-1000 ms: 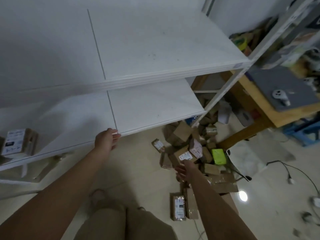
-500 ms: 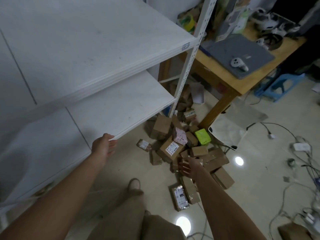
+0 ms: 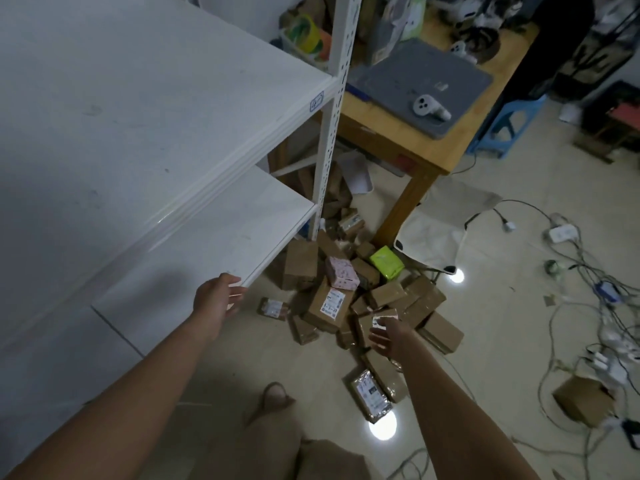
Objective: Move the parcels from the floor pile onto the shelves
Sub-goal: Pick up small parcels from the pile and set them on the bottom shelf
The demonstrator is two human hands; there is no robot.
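– Pale glossy floor [image 3: 502, 323], with cables [image 3: 571, 271] strewn down its right side. Where are the parcels?

– Heaped in a pile [image 3: 332, 299] on that floor, at the foot of the white shelves [image 3: 156, 116] and just beside a leg of the wooden surface [image 3: 398, 133]. Mostly brown boxes, with a pink box [image 3: 341, 273] and a green packet [image 3: 386, 261] among them.

– And the hands?

– Well apart. See, the left hand [image 3: 216, 299] grips the front edge of the lower shelf [image 3: 221, 237], thumb on top, fingers curled under. Over at the pile, the right hand [image 3: 388, 336] is stretched down with fingers spread at a small brown parcel [image 3: 379, 322] bearing a white label.

– Touching it?

– Cannot tell. The fingers are not closed round it.

– What sits on the surface?

– One grey mat [image 3: 426, 84] with a white gadget [image 3: 427, 110] on it. Beside it stands a blue stool [image 3: 509, 123].
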